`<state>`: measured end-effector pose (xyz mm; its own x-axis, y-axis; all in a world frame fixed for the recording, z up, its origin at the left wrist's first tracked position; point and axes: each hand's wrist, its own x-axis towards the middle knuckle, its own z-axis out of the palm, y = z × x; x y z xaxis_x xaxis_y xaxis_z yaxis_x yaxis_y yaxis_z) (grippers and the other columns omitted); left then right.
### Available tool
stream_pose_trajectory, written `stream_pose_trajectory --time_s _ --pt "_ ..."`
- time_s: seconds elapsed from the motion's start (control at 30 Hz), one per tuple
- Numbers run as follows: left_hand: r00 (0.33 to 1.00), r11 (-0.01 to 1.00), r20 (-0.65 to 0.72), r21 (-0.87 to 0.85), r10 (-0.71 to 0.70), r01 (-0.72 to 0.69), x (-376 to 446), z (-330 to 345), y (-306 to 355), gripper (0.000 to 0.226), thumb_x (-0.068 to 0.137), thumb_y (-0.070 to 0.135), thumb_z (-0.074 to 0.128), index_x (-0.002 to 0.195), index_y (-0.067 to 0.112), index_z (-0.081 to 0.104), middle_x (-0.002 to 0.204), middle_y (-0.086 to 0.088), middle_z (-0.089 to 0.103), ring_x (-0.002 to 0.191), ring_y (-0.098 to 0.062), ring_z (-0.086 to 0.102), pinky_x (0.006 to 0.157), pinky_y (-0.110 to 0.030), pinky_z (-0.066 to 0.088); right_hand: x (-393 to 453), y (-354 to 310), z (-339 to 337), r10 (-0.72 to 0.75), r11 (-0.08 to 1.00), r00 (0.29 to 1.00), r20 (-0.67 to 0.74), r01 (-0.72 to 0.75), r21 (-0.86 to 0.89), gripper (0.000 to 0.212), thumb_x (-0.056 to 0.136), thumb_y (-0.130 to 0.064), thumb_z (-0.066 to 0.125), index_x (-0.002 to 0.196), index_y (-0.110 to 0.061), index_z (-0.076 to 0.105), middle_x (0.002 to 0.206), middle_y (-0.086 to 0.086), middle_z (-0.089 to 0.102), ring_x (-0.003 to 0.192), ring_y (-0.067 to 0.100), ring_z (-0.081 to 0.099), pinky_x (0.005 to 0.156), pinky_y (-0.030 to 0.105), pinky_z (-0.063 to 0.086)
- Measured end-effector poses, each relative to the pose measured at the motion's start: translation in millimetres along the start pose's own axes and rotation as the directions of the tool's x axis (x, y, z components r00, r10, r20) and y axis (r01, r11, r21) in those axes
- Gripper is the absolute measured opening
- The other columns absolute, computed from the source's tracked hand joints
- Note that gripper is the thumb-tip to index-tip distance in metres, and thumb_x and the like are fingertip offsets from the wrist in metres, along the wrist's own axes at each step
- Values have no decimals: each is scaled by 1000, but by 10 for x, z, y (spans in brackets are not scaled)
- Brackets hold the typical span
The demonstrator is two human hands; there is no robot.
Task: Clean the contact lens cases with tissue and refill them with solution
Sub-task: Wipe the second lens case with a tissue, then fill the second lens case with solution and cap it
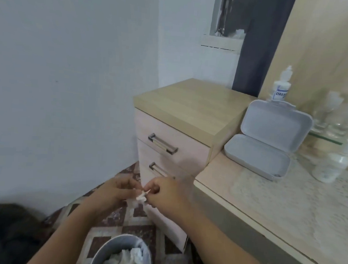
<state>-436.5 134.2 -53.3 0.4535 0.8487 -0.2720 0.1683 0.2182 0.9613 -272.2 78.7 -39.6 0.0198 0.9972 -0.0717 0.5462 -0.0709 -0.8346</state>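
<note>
Both hands meet low in front of the pale wooden drawer unit [175, 136], above the round grey waste bin [121, 253] w/ crumpled white paper inside. The left hand [114, 191] and right hand [165, 194] have fingers curled, pinching together a small crumpled white tissue [141, 197] between them; whether a lens case is inside it I cannot tell. On the beige desk top [286, 210] lies an open grey plastic hinged box [268, 137]. Behind it stands a white solution bottle w/ blue label [280, 87]; a small clear bottle [334, 164] stands at the right.
</note>
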Motion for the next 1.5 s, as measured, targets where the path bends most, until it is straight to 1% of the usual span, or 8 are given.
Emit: stream_pose_trajectory --time_s 0.27,0.43,0.6,0.77,0.93,1.07,1.4,1.5 --pt "971 799 -211 561 -114 215 179 -413 -818 12 74 2 75 73 11 67 69 0 64 65 -13 59 65 -27 50 146 134 504 120 990 978 173 -104 -96 30 90 -17 58 119 -18 65 124 3 62 110 17 58 92 27 48" --pt "955 708 -240 645 -172 289 218 -382 -959 29 77 10 74 105 14 64 96 0 62 87 -13 59 75 -22 47 187 143 495 156 986 981 119 -148 -75 26 90 -18 57 115 -20 66 121 1 63 105 16 59 87 25 49" --pt "980 684 -187 705 -74 186 302 -279 -774 14 84 17 69 98 14 67 89 1 68 81 -11 65 75 -25 55 162 147 377 117 993 992 50 -116 -20 25 93 -19 55 115 -19 66 118 1 62 97 15 57 76 20 47" --pt "990 696 -95 718 100 -1 321 -10 -316 8 86 23 68 82 27 64 79 9 64 72 -3 59 65 -19 46 86 55 178 82 997 996 27 -82 -4 22 91 -20 57 110 -19 68 104 3 68 93 19 64 87 35 52" --pt "973 682 -53 722 223 -117 273 300 146 19 86 14 64 71 27 65 70 3 66 66 -10 62 60 -22 47 -59 -19 -158 -35 999 995 -93 31 -39 18 92 -14 53 99 -16 69 74 -10 52 68 4 49 58 15 39" --pt "960 693 -5 693 281 -199 171 561 439 28 89 14 59 66 28 63 59 5 64 52 -2 58 54 -26 47 -227 -105 -462 -69 997 984 -162 66 -28 22 90 -12 51 98 -14 72 77 -3 61 65 4 54 60 24 46" --pt "915 797 195 449 354 -404 226 1730 910 16 94 17 58 82 23 66 71 -1 66 55 -3 59 52 -16 45 -745 298 -1502 64 988 869 -491 12 151 15 85 -18 63 82 -28 73 69 -4 70 67 7 64 66 27 51" --pt "877 764 258 432 405 -480 292 2171 998 12 93 29 58 96 22 68 79 3 67 75 -12 65 73 -30 54 -943 528 -1837 111 983 790 -603 0 181 14 88 -17 62 87 -28 72 73 -7 72 69 4 67 63 19 49"
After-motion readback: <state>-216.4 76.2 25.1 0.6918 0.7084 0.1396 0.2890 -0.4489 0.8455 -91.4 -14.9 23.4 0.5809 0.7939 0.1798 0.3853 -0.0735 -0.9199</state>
